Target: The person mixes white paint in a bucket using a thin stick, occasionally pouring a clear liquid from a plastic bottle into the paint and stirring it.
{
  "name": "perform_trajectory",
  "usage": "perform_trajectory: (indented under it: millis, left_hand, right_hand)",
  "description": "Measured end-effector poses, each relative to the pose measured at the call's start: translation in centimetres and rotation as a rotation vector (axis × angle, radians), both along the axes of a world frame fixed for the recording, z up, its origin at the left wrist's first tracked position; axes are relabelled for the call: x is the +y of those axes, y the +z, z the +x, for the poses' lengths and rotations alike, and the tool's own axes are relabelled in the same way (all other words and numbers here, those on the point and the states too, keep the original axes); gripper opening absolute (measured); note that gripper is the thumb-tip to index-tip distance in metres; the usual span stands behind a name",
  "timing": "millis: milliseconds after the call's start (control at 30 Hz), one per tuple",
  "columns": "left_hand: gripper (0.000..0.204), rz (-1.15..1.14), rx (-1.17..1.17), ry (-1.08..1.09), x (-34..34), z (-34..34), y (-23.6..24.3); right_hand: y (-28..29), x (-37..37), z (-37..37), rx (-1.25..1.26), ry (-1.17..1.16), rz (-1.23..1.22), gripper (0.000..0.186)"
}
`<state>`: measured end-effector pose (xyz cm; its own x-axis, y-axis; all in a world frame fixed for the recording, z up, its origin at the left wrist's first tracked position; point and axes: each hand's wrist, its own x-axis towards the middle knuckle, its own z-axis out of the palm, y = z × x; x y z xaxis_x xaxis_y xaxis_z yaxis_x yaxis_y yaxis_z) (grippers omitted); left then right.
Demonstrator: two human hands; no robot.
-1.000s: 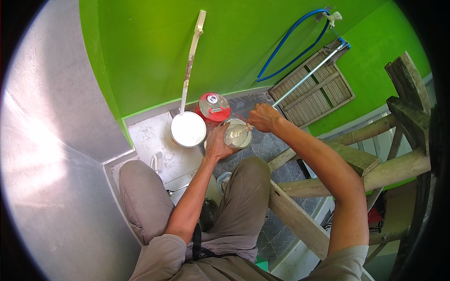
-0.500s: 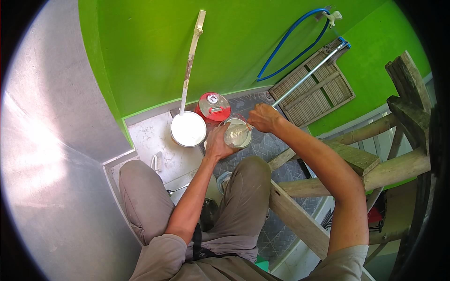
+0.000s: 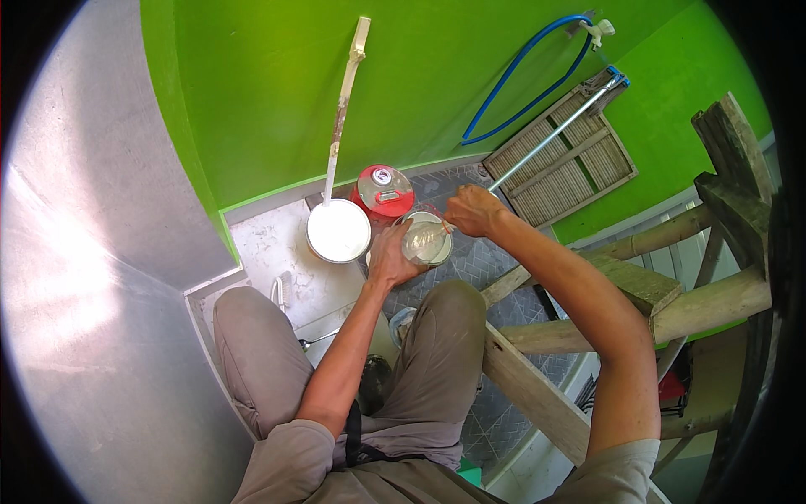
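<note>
My left hand (image 3: 395, 256) is curled round the near left side of a round tub (image 3: 446, 251) with pale contents. A clear ribbed plastic bottle (image 3: 422, 242) lies tilted over the tub's mouth. My right hand (image 3: 474, 210) is closed at the bottle's narrow end, by an orange ring. Left of the tub stands a bucket (image 3: 337, 231) of white paint, with a paint-smeared wooden stick (image 3: 340, 118) upright at its far edge. Just behind sits a red can (image 3: 384, 190) with a metal top. What my left fingers press on underneath is hidden.
A metal pole (image 3: 550, 134) with a blue end leans behind my right hand, beside a slatted wooden panel (image 3: 558, 164). A blue hose (image 3: 504, 76) hangs from a tap. Wooden scaffolding (image 3: 705, 307) stands close on the right. A white brush (image 3: 284, 290) lies by my left knee.
</note>
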<state>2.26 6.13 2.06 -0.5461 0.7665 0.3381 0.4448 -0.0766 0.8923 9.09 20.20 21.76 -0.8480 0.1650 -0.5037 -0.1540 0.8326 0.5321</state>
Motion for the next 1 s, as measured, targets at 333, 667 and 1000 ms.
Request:
perform_trajectory:
  millis: [333, 667, 1000]
  left_hand:
    - [0.103, 0.008, 0.002, 0.001, 0.2, -0.1, -0.4]
    - [0.099, -0.059, 0.008, 0.007, -0.5, -0.3, -0.6]
    - [0.098, -0.130, 0.019, -0.009, 0.0, -0.2, -1.3]
  right_hand:
    - [-0.5, 0.1, 0.0, -0.023, 0.026, 0.034, 0.019]
    - [-2.4, 2.6, 0.9, 0.083, 0.074, -0.136, 0.021]
    - [-3.2, 4.1, 1.9, 0.034, 0.087, -0.169, 0.024]
